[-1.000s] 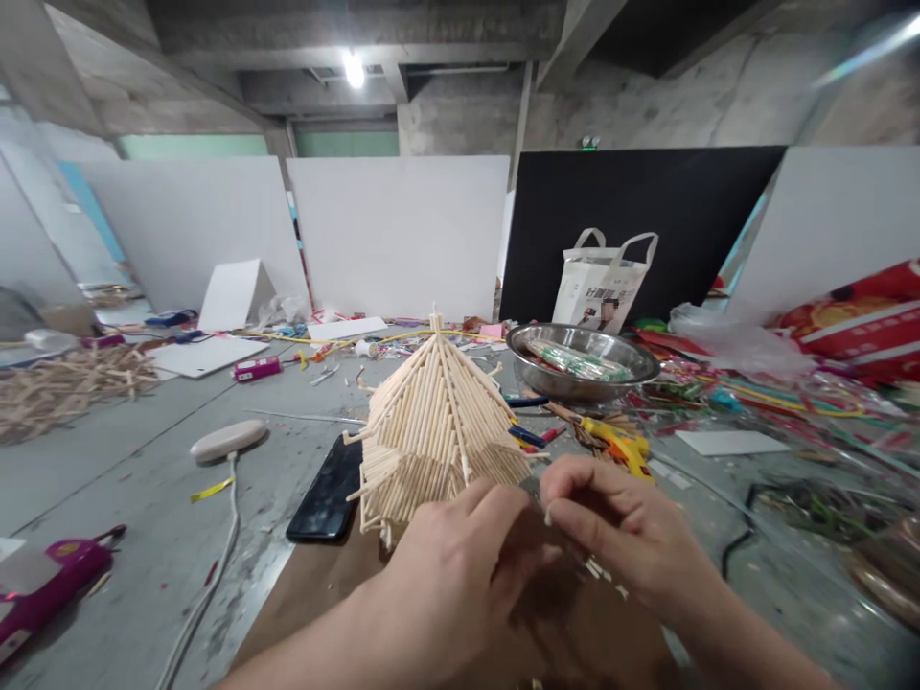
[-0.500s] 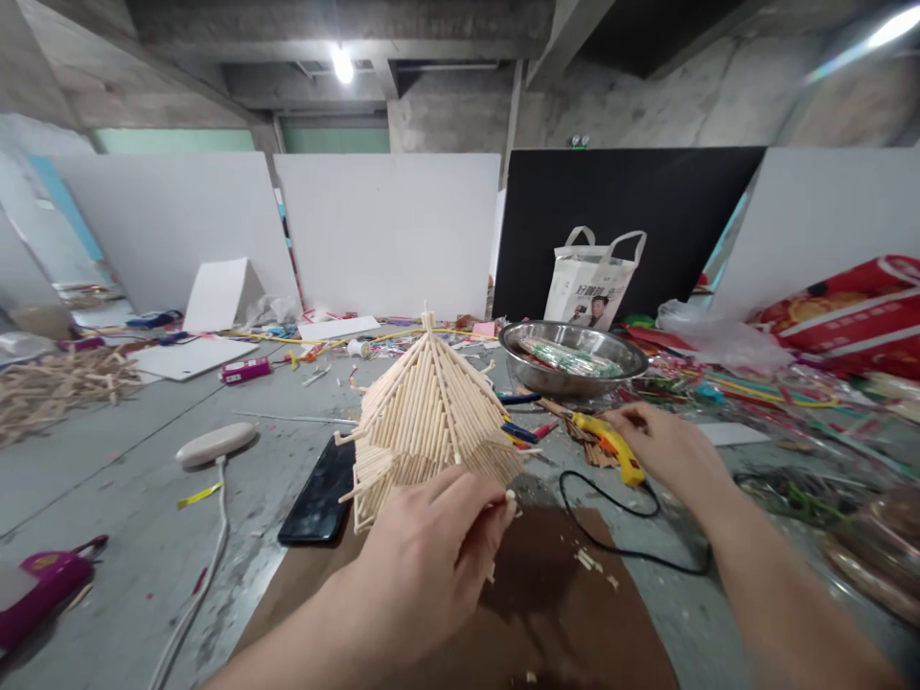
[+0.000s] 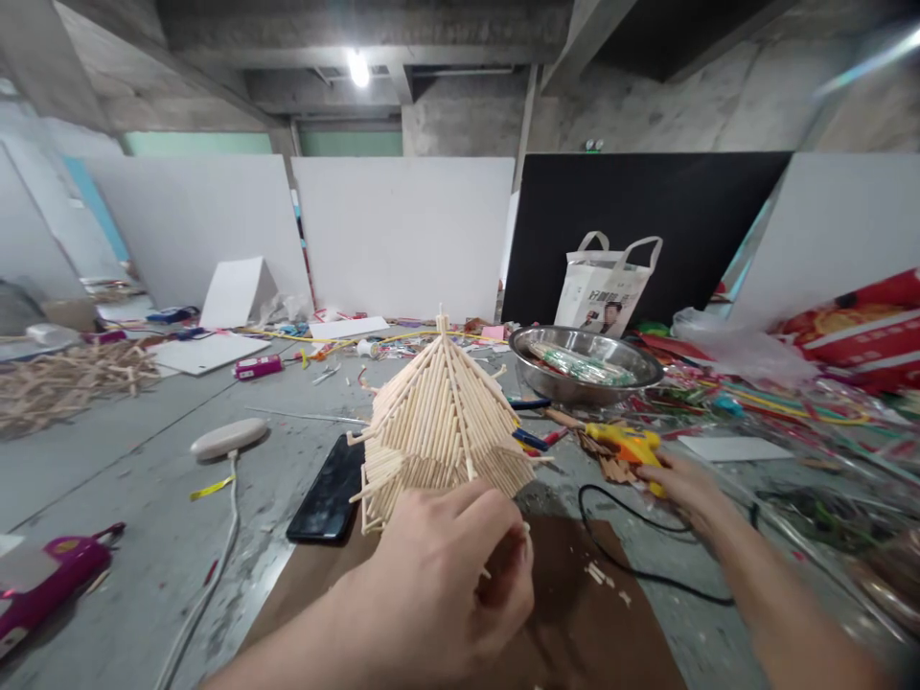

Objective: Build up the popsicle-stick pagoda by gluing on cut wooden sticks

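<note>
A small house-like model (image 3: 438,422) made of pale wooden sticks, with a steep peaked roof, stands in front of me. My left hand (image 3: 460,565) is closed just before its front side, hiding the lower part. Finger and thumb are pinched on a short wooden stick, of which only pale tips show. Off to the right, my right hand (image 3: 686,494) has its fingers around the handle of a yellow glue gun (image 3: 622,441). Motion blurs that hand somewhat. A brown board (image 3: 582,613) lies under the left hand, with several stick scraps (image 3: 596,573) on it.
Left of the model lies a black phone (image 3: 327,494); a white corded device (image 3: 228,439) and a magenta glue gun (image 3: 57,580) are farther left. A metal bowl (image 3: 586,388) holds wrapped sticks. The black cord (image 3: 632,570) loops beside the board. A stick pile (image 3: 72,383) sits far left.
My right hand has left the left hand's side, reached right to the yellow glue gun and taken its handle; the gun has turned slightly. The left hand stays near the model, still pinching.
</note>
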The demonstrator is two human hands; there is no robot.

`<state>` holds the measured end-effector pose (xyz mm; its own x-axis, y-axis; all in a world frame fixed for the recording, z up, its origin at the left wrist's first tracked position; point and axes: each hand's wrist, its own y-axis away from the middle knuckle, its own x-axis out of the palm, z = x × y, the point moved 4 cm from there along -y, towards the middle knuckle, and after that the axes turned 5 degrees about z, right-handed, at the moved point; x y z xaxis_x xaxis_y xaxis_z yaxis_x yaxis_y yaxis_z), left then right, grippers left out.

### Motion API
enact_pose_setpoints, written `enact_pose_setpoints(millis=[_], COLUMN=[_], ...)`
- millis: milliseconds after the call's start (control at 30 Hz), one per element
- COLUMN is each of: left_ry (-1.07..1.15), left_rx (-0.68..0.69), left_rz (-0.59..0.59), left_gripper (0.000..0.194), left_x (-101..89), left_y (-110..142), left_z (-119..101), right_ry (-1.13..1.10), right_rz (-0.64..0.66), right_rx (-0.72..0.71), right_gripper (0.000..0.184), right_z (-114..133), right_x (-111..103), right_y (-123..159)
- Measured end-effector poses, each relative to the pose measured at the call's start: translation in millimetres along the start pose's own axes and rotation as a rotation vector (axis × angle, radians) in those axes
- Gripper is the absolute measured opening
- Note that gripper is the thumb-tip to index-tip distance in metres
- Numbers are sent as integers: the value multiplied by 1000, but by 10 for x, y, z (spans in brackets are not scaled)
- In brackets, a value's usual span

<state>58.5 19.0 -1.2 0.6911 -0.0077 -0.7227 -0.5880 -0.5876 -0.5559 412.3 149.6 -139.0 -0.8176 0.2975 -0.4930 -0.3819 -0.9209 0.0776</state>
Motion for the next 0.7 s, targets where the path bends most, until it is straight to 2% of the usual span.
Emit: enact_pose_setpoints(millis=[100,233,433,567,700], left_ry=[-10,-30,-85,-103,-111], left_rx=[15,45,83,100,93], left_rz=[0,19,21,16,47], left_gripper=[6,6,6,5,5], left_x=[-7,-19,-36,-52,-61], left_y=[3,-8,-3,-1,-9], left_z=[-13,-42,-77,-72,-63], right_ry=[-270,-413,-489,-643,-575], right_rz=[106,170,324,330,425], right_rx=[25,-48,-245,-412,-547], right_gripper=[25,21,28,22,17], right_z=[118,455,1101,1590,1965], right_x=[34,33,123,254,433], right_y=[120,312,624,899,1127])
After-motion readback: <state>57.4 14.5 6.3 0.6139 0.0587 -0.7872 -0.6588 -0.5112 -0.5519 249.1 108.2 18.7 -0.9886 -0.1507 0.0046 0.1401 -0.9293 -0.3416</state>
